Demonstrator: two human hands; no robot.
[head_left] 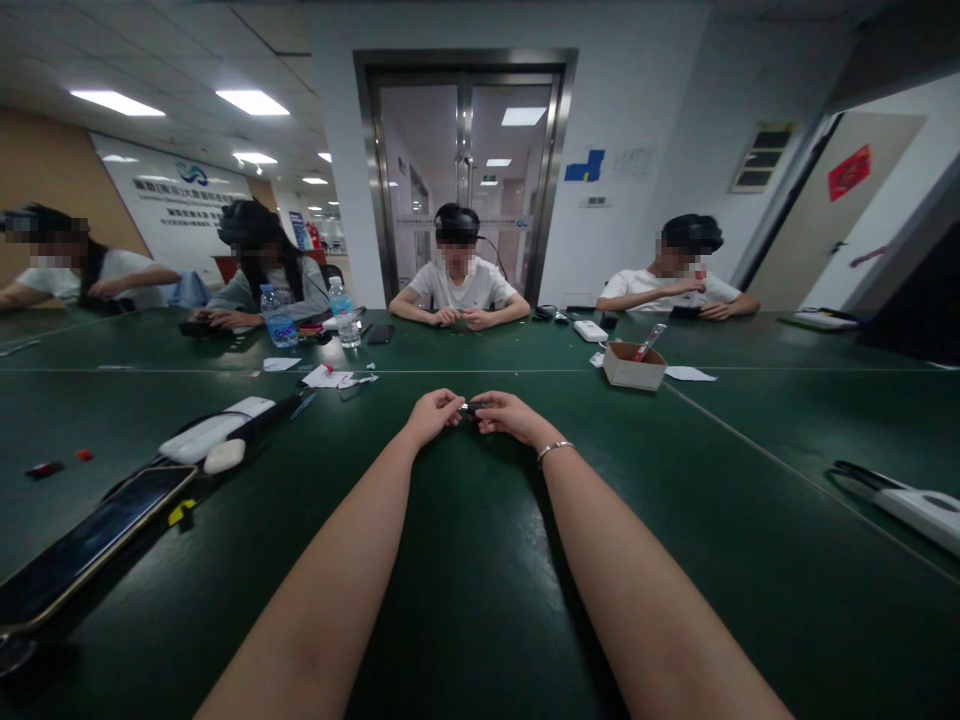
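Note:
Between my two hands is a small dark, slim object with a shiny end [471,407], too small to name with certainty. My left hand [435,418] pinches its shiny left end between thumb and fingers. My right hand [510,416] is closed around its darker right part, hiding much of it. Both hands are close together, low over the green table [480,560], in the middle of the head view. A silvery bracelet [555,452] circles my right wrist.
To the left lie a phone [97,545], a white power bank [217,428] and a yellow piece [181,513]. A small open box [634,366] stands right of centre, bottles [345,315] back left. A white device [919,508] lies far right. Several people with headsets sit opposite.

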